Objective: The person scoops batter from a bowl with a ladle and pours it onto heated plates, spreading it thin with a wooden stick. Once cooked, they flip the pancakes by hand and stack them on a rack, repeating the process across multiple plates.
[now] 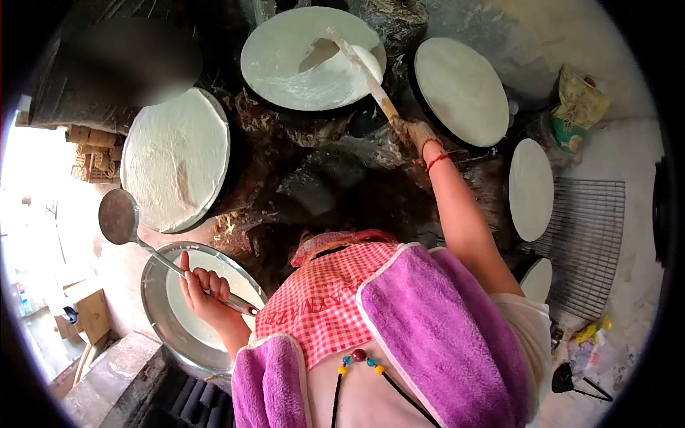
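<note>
My left hand (205, 296) is closed round the handle of a metal ladle (118, 217), index finger extended along it. The ladle's bowl points up and left, beyond the rim of a large metal basin (151, 299) of white batter (193, 329). My right arm reaches forward, and my right hand (417, 137) grips a wooden stick (371, 84). Its far end lies over a round griddle (267, 105) spread with white batter (285, 53). A darker patch shows through near the stick's tip, with thicker wet batter beside it.
White-coated round griddles stand at the left (175, 160), upper right (460, 93) and right (531, 189), around a dark, crusted stove surface (321, 178). A wire rack (585, 242) is at far right. Dark cylinders (196, 403) lie at lower left, near a cardboard box (91, 314).
</note>
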